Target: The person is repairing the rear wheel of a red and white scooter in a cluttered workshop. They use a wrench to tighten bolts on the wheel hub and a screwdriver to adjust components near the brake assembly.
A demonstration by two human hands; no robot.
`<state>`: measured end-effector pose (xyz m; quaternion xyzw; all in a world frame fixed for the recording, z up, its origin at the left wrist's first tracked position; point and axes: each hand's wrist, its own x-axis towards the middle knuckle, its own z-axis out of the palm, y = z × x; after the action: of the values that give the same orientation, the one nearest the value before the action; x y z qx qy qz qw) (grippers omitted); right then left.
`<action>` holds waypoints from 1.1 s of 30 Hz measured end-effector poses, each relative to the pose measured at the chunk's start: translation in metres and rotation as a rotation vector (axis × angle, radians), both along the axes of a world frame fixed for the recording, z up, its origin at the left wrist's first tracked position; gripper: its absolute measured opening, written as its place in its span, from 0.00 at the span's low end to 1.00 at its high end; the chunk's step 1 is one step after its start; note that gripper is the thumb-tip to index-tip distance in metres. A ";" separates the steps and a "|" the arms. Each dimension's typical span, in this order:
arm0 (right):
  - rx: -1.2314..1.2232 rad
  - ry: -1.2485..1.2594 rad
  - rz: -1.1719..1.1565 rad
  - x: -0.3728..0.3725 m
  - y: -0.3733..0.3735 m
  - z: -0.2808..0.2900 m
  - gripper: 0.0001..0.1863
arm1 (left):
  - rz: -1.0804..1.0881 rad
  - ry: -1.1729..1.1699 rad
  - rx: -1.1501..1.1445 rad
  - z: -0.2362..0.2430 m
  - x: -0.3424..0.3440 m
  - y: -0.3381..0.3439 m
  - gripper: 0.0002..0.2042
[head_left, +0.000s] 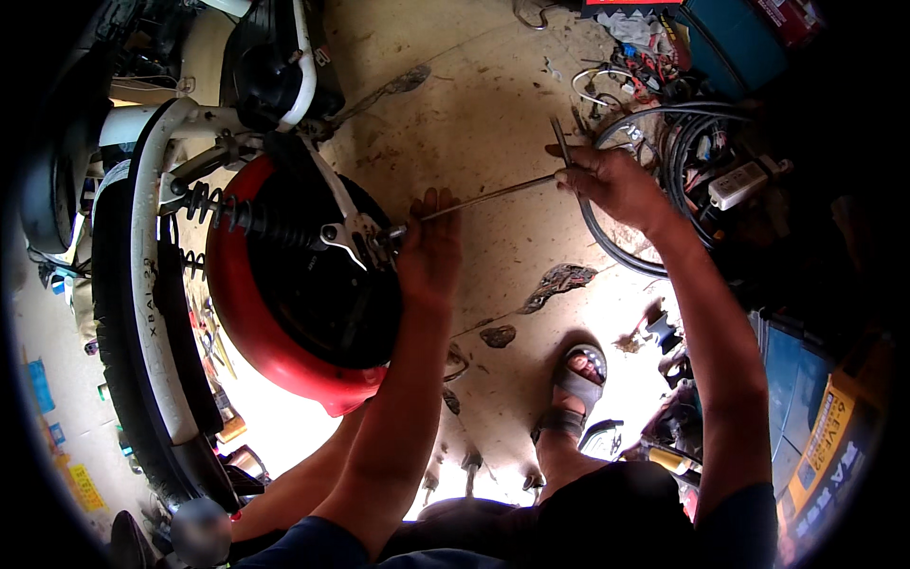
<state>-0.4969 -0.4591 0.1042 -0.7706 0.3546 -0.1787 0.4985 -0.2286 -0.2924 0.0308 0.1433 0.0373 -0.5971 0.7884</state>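
Head view: left hand [428, 248] is steadying the socket end at the red wheel's [284, 351] hub while right hand [607, 180], at two o'clock, is gripping the long wrench handle [488, 194] closed for leverage.

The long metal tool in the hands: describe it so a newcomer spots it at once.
Start at the red wheel on the left. The left hand rests by its hub; a thin, straight metal rod runs from there right to the right hand, unlike the curved black cables behind.

A yellow-and-black labelled box [834, 446] at lower right; small blue and yellow packets [57, 436] (print unreadable) at lower left.
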 end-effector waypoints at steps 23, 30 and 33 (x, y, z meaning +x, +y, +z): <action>-0.222 -0.132 0.044 0.015 -0.018 0.003 0.15 | 0.095 0.086 0.282 -0.008 -0.001 -0.011 0.11; 0.702 -0.239 0.118 0.008 -0.039 0.009 0.18 | 0.247 0.086 0.349 0.014 -0.020 -0.018 0.13; 0.494 -0.155 -0.152 0.019 -0.027 0.011 0.20 | 0.178 0.073 0.418 0.009 -0.013 -0.021 0.12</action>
<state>-0.4778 -0.4858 0.1151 -0.5808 0.4050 -0.1823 0.6822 -0.2414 -0.3129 0.0402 0.2780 0.2012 -0.5091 0.7893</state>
